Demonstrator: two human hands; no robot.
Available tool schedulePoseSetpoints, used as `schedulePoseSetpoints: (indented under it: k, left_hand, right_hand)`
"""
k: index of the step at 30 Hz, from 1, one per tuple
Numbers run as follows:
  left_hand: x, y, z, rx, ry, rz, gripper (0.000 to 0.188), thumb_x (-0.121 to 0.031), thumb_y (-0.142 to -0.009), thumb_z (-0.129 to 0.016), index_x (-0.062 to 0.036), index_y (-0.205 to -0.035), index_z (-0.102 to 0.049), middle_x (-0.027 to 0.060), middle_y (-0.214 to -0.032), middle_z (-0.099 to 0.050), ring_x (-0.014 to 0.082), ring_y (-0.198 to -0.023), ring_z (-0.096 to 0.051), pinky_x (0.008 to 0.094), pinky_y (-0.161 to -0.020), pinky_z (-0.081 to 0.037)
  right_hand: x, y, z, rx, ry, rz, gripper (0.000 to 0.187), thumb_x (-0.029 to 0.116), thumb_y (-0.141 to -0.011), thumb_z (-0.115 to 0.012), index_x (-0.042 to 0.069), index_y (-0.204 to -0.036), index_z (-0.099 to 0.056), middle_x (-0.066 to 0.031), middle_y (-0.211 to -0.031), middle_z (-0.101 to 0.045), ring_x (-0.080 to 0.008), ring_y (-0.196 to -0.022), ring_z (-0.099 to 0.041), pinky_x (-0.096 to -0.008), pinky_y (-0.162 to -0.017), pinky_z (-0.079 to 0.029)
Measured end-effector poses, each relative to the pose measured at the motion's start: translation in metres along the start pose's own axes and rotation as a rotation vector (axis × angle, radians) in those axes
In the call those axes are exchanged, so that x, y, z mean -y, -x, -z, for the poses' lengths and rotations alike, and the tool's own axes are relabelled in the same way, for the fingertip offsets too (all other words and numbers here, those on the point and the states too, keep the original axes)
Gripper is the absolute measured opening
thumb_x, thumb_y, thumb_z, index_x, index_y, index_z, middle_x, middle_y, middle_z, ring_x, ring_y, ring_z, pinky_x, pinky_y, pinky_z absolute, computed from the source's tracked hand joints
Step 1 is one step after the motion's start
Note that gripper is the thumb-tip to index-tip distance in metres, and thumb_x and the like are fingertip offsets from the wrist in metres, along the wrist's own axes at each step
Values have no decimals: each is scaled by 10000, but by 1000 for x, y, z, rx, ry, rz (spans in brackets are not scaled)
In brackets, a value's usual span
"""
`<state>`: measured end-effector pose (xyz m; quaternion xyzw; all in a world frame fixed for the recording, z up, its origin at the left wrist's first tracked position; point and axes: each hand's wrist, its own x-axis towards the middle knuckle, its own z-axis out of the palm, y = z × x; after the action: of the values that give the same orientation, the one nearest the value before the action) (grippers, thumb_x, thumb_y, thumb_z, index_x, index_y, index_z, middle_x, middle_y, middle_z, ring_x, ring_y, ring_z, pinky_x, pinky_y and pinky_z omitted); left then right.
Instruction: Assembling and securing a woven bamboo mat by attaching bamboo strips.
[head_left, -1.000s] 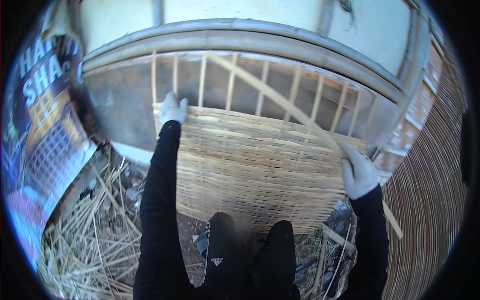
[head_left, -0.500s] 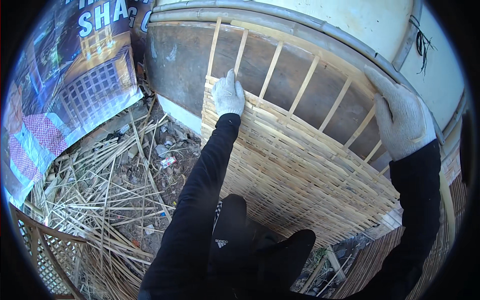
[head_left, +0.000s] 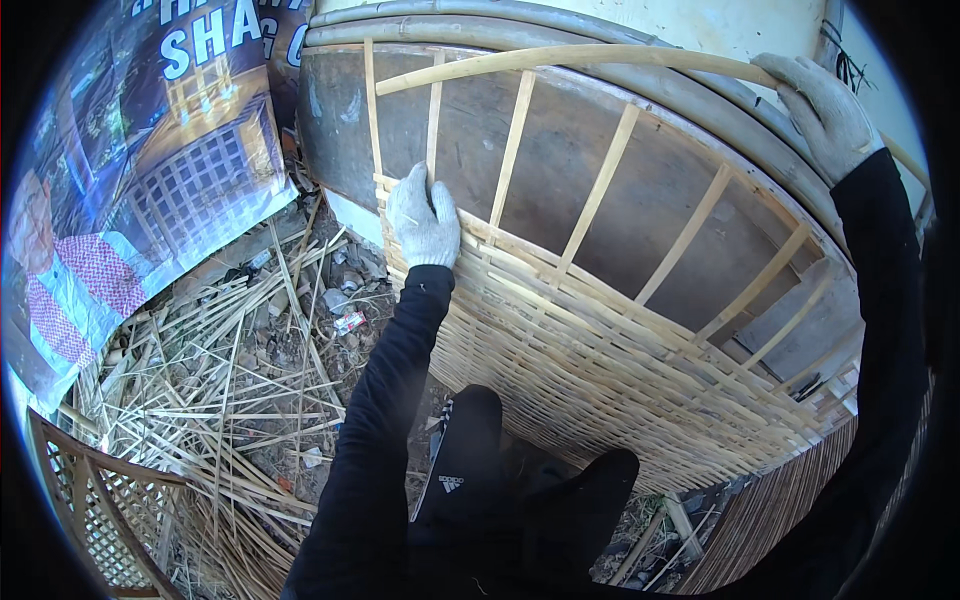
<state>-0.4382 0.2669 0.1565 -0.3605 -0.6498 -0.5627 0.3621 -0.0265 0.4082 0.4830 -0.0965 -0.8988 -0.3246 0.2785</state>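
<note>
A woven bamboo panel (head_left: 560,330) leans in front of me, its bare upright slats (head_left: 600,185) rising above the weave. My left hand (head_left: 424,215), in a pale knitted glove, grips the panel's upper woven edge around one upright slat. Up at the right, my right hand (head_left: 822,115), gloved the same way, is closed on a long bamboo strip (head_left: 580,56). The strip bows across the upper ends of the slats, its left end beside the leftmost slat. Its other end runs past my right hand. The right fingertips are partly hidden behind the strip.
A dark board (head_left: 345,120) stands behind the panel, with grey bamboo poles (head_left: 420,32) along its top. Loose bamboo strips (head_left: 240,400) and litter cover the ground at left. A printed banner (head_left: 190,190) hangs at far left, above a lattice piece (head_left: 110,520).
The bamboo strip has come up off the weave side and now arches across the slats. My right hand has risen and moved outward with it; my left hand shows slightly lower and further left.
</note>
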Motion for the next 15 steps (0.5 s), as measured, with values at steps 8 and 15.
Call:
schedulePoseSetpoints:
  k: [8, 15]
  left_hand:
    - [1, -12, 41, 26, -31, 98, 333, -173, -981, -623, 6, -1262, -623, 190, -1154, -651, 343, -1077, -598, 453, -977, -455]
    - [12, -22, 26, -44, -90, -23, 274, -182, -958, -653, 6, -1157, -655, 184, -1022, -673, 359, -1011, -614, 480, -943, -447]
  right_hand:
    - [-24, -20, -59, 83, -294, -132, 336, 104, -1028, -529, -4, -1333, -622, -216, -1220, -693, -340, -1163, -653, -387, -1031, -497]
    - [23, 8, -43, 82, -375, -246, 327, 131, -1004, -549, -23, -1271, -658, -228, -1163, -705, -350, -1104, -672, -395, -1005, -502]
